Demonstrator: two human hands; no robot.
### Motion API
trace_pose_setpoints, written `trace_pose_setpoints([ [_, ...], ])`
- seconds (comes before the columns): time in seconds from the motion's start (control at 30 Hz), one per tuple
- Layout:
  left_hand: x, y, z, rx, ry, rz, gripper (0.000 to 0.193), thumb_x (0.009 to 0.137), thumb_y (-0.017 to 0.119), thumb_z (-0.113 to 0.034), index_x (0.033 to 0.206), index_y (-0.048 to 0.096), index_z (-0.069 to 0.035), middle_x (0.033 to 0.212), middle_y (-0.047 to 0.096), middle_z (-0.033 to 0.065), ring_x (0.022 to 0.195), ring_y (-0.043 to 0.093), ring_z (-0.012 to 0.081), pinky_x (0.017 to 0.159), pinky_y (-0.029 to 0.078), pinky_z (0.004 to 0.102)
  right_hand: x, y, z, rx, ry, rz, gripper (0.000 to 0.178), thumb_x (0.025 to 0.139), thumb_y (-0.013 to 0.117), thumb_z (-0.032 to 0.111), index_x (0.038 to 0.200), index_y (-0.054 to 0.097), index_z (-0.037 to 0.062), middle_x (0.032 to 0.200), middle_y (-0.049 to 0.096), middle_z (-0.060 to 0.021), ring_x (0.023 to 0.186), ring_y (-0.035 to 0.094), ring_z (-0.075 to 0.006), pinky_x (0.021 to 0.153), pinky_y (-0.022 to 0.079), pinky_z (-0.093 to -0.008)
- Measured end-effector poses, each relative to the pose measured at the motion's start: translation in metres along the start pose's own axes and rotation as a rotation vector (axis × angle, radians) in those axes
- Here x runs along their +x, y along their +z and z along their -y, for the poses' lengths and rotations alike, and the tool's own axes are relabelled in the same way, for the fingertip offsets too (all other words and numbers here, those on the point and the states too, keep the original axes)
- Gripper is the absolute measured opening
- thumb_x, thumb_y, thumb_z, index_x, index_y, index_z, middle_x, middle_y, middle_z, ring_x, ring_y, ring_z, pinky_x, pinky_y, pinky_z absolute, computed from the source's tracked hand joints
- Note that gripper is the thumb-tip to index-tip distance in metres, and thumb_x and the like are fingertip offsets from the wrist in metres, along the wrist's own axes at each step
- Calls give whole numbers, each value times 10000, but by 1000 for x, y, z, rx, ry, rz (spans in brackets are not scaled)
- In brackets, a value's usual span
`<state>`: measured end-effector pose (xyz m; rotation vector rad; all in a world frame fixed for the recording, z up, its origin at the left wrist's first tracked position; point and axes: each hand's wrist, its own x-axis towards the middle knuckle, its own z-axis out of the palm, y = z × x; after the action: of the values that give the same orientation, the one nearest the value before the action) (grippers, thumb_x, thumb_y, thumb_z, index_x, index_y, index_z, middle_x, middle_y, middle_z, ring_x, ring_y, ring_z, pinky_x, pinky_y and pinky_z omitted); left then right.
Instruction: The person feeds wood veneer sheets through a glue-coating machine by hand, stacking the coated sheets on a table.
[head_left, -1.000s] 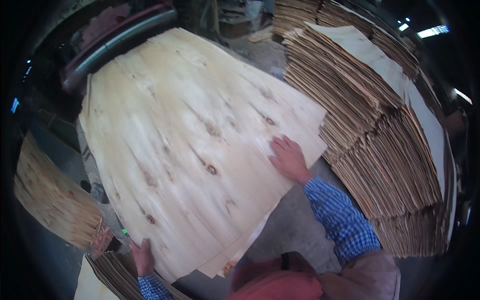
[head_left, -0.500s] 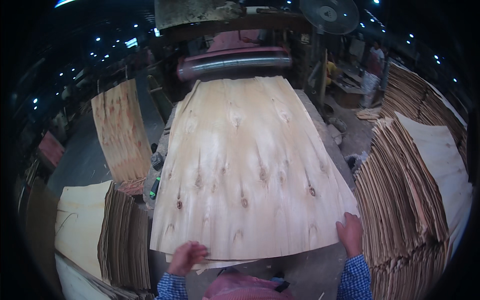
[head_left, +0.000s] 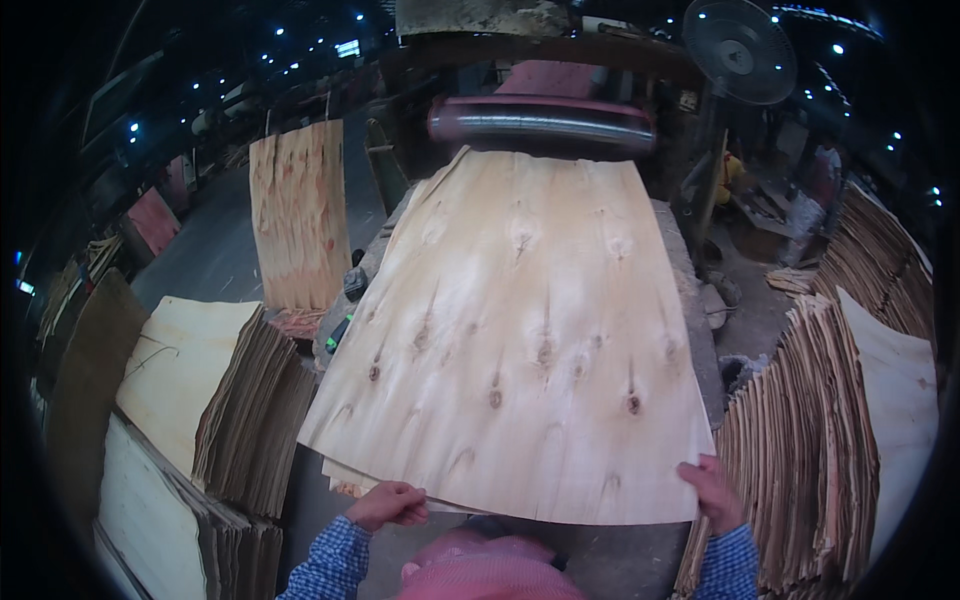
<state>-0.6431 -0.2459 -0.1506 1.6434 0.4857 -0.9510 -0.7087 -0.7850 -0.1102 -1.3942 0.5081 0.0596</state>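
A broad, pale wood veneer sheet [head_left: 520, 340] with several dark knots lies in front of me, its far end just short of a metal roller [head_left: 545, 124]. Closed at the near edge, left of the middle, my left hand [head_left: 388, 506] pinches the sheet between thumb and fingers. My right hand [head_left: 716, 492] grips the near right corner, thumb on top and the other fingers partly hidden. Beneath the near left edge another veneer sheet [head_left: 345, 474] peeks out, mostly covered.
Stacks of veneer stand close on my left [head_left: 255, 420] and right [head_left: 790, 430]. A reddish-streaked veneer sheet [head_left: 298, 215] leans upright at the far left. A green-and-black tool [head_left: 338, 334] lies beside the sheet. A fan [head_left: 738, 60] and a person [head_left: 815, 190] are at the far right.
My left hand has closed from a looser pose onto the near edge. The sheet's near right corner has come slightly toward me with my right hand. The whole view has shifted and tilted.
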Motion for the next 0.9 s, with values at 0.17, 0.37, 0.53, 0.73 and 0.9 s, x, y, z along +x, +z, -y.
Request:
trace_pose_setpoints([
  [0.17, -3, -63, -117, -12, 589, -194, 323, 959, 611, -276, 1178, 600, -39, 1008, 706, 98, 904, 686, 184, 800, 540, 332, 25, -84, 52, -427, 10, -121, 293, 853, 595, 119, 1057, 680, -75, 873, 716, -124, 714, 671, -192, 693, 542, -314],
  [0.37, 199, -151, -200, 143, 516, -555, 714, 823, 755, -352, 1323, 500, 89, 1196, 621, 201, 1054, 617, 249, 899, 496, 345, 68, -113, 59, -845, 74, -376, 267, 766, 614, 108, 944, 714, -64, 804, 699, -90, 721, 658, -170, 659, 515, -326],
  [0.53, 260, -165, -250, 0, 345, -474, 742, 796, 784, -336, 1327, 491, 91, 1275, 589, 211, 1131, 592, 262, 956, 474, 363, 79, -93, 88, -609, 77, -328, 305, 765, 582, 89, 1000, 687, -74, 829, 693, -100, 681, 644, -180, 658, 518, -325],
  [0.73, 180, -143, -287, -87, 640, -342, 449, 859, 716, -138, 1222, 563, 77, 1134, 671, 144, 960, 657, 203, 858, 527, 328, 88, -35, 122, -663, -239, -437, 268, 782, 534, 38, 975, 675, -83, 799, 680, -72, 640, 607, -127, 588, 489, -279],
  [0.9, 68, -150, -264, -74, 796, -551, 277, 894, 629, -103, 1136, 640, 31, 952, 710, 69, 730, 649, 135, 673, 532, 275, 81, -19, 185, -578, -396, -278, 304, 777, 557, 29, 1032, 679, -84, 854, 697, -70, 704, 616, -90, 652, 510, -269],
])
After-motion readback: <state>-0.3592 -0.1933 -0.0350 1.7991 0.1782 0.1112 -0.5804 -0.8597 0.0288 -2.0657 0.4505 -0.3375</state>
